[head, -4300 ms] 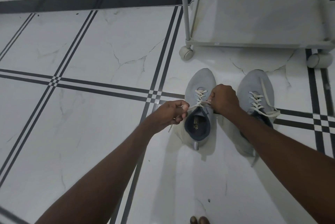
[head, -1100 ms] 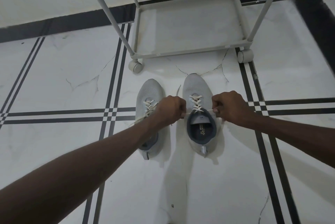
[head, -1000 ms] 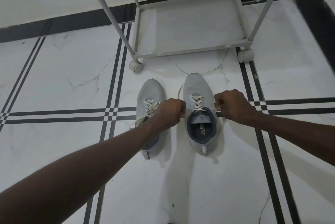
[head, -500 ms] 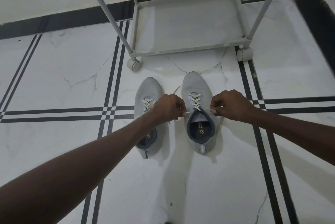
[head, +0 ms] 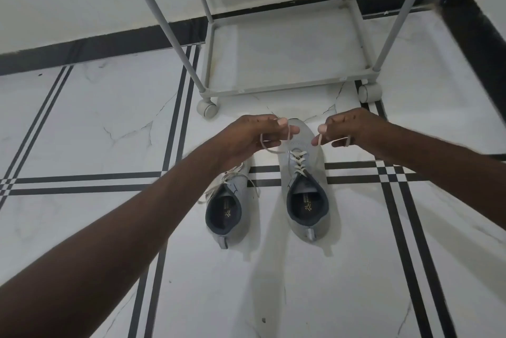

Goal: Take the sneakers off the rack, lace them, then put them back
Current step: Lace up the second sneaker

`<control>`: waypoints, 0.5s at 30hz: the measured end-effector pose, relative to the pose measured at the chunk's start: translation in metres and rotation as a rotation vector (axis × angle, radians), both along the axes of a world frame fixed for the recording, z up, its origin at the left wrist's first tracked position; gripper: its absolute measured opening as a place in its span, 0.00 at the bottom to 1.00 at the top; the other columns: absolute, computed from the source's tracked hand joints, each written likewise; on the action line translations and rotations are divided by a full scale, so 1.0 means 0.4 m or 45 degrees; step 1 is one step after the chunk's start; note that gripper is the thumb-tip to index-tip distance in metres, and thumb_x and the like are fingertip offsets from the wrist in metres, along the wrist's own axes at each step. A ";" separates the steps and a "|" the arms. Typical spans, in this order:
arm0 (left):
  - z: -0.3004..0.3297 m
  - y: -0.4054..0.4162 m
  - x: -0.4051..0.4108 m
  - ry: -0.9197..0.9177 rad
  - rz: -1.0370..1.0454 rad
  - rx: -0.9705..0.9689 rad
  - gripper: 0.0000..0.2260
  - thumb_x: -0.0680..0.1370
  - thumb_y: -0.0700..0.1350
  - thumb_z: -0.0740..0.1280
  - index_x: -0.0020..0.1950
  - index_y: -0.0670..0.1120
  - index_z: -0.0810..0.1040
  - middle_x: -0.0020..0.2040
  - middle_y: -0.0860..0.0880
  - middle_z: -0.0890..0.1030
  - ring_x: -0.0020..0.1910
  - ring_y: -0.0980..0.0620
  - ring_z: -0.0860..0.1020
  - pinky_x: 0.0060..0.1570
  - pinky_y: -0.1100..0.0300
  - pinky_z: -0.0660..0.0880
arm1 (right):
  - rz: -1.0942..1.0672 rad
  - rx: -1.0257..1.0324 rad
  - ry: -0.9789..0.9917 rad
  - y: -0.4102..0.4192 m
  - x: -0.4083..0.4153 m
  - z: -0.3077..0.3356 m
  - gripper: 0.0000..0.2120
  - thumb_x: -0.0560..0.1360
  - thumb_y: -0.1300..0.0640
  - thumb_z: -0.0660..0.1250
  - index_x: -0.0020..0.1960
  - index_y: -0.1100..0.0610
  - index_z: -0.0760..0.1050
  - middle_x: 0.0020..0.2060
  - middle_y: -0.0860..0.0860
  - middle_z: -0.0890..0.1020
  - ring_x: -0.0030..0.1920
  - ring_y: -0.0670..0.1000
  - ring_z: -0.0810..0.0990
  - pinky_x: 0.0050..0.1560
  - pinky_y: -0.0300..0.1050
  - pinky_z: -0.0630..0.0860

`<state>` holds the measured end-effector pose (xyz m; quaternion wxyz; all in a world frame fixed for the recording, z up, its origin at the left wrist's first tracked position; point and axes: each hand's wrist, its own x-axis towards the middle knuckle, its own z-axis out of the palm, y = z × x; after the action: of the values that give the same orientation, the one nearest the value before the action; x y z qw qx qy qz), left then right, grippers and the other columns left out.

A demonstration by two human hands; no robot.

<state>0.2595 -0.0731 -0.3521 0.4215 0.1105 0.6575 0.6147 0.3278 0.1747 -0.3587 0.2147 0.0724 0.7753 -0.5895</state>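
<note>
Two grey sneakers stand side by side on the white tiled floor (head: pixel 82 124) at frame centre, toes toward the rack (head: pixel 287 44) in the upper part of the frame. The right sneaker (head: pixel 306 195) is laced up its tongue; the left sneaker (head: pixel 228 209) lies just beside it, its toe hidden under the left forearm, its lace loose over the side. The left hand (head: pixel 246 137) is closed, fingers pinching one end of the lace (head: pixel 298 162), which loops under the fingertips. The right hand (head: pixel 347 129) is likewise closed, pinching the other end between thumb and forefinger, with a short loop hanging below it. Compared with half a second ago, both hands have risen from the shoe's collar to above its toe, drawing the lace ends up and slightly apart, and the left sneaker's opening, then covered by the left hand, is now exposed. The sneakers and rack keep their places on the floor.
</note>
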 end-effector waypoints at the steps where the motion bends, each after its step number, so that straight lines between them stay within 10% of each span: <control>1: 0.005 0.012 0.001 -0.053 0.032 0.046 0.07 0.80 0.45 0.66 0.49 0.43 0.81 0.58 0.42 0.84 0.64 0.41 0.80 0.68 0.48 0.72 | -0.057 -0.088 -0.001 -0.001 -0.001 0.005 0.10 0.77 0.54 0.68 0.41 0.59 0.80 0.49 0.55 0.88 0.54 0.57 0.84 0.60 0.53 0.75; 7: -0.036 0.069 -0.004 -0.111 0.208 -0.074 0.13 0.77 0.40 0.71 0.62 0.42 0.82 0.52 0.45 0.84 0.44 0.51 0.83 0.55 0.54 0.79 | -0.168 -0.159 0.083 -0.023 -0.013 0.021 0.13 0.76 0.57 0.70 0.54 0.67 0.80 0.46 0.61 0.84 0.45 0.54 0.83 0.50 0.49 0.79; 15: -0.071 0.119 0.035 0.008 0.024 -0.226 0.08 0.76 0.42 0.74 0.52 0.40 0.85 0.50 0.40 0.86 0.32 0.55 0.77 0.32 0.65 0.75 | -0.187 -0.095 0.213 -0.051 -0.020 0.025 0.08 0.74 0.57 0.73 0.50 0.60 0.85 0.45 0.61 0.85 0.38 0.51 0.79 0.42 0.43 0.80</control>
<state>0.2734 -0.0254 -0.3803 0.4216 0.0686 0.7117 0.5578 0.3197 0.1544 -0.3488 0.1078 0.0716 0.7608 -0.6360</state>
